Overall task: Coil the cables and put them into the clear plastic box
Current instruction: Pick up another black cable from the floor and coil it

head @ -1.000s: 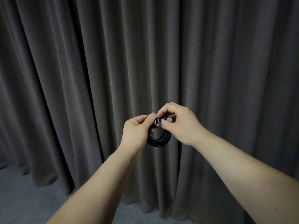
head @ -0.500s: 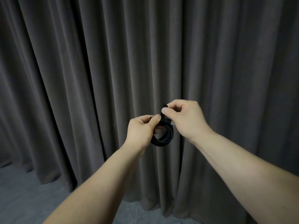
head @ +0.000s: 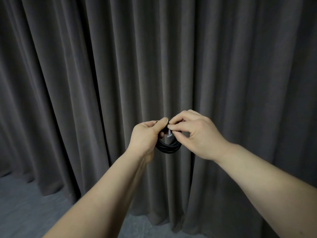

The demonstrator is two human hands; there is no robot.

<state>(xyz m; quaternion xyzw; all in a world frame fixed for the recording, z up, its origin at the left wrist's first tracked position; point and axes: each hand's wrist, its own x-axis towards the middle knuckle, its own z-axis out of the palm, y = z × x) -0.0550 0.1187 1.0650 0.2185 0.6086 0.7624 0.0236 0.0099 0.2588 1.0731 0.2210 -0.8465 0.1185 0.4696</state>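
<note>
Grey floor [head: 25, 208] along the bottom of the frame, dark pleated curtain [head: 85, 83] filling the rest. Both forearms reach up to centre frame. Left hand [head: 145, 136] curls round the left side of the coiled black cable [head: 169, 148], thumb on top. Right hand [head: 197, 134] pinches the plug end [head: 169, 133] at the top of the coil, thumb and forefinger pressed together. No box in view. Risk: if the end isn't tucked securely, the loops will likely spring open on release; springy cable, small coil.

Dim, even light; soft shadows in curtain [head: 85, 83] folds; wide-angle bend at edges; focus ok.
</note>
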